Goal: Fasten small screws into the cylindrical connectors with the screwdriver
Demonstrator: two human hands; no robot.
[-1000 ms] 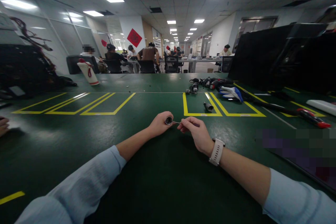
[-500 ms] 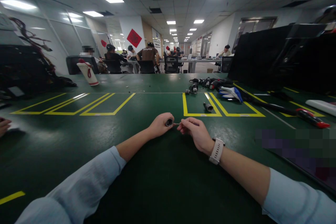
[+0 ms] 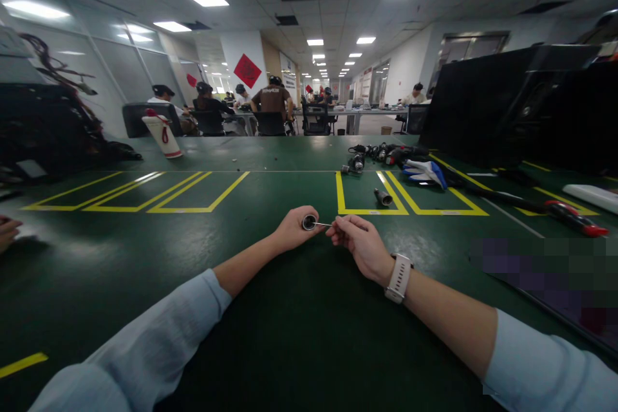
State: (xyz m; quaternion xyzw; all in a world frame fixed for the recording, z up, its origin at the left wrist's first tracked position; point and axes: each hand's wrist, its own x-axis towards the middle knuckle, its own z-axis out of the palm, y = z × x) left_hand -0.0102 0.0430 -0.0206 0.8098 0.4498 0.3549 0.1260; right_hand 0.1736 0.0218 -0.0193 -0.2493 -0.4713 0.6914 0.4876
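Observation:
My left hand (image 3: 293,228) is closed around a round metal cylinder-like part (image 3: 308,223), whose dark, hollow end faces me. Between the thumb and fingers of my right hand (image 3: 358,238) is a thin metal rod (image 3: 322,224), pinched at its right end. The rod's left tip reaches the opening of the metal part; how deep it goes I cannot tell. What the rod belongs to is hidden in my fingers. A similar grey metal fitting (image 3: 383,197) lies on the green table (image 3: 290,309) beyond my right hand, inside a yellow taped box.
Black connectors and cables (image 3: 360,159) lie farther back, beside a blue-and-white glove (image 3: 425,172). A black tool with a red end (image 3: 574,217) lies right. A white cup (image 3: 163,134) stands back left. Another person's hand (image 3: 8,232) shows at the left edge. Black equipment (image 3: 506,96) stands right.
The metal part in my left hand has shifted slightly left and up. More of the thin rod now shows between my two hands. My right hand has hardly moved.

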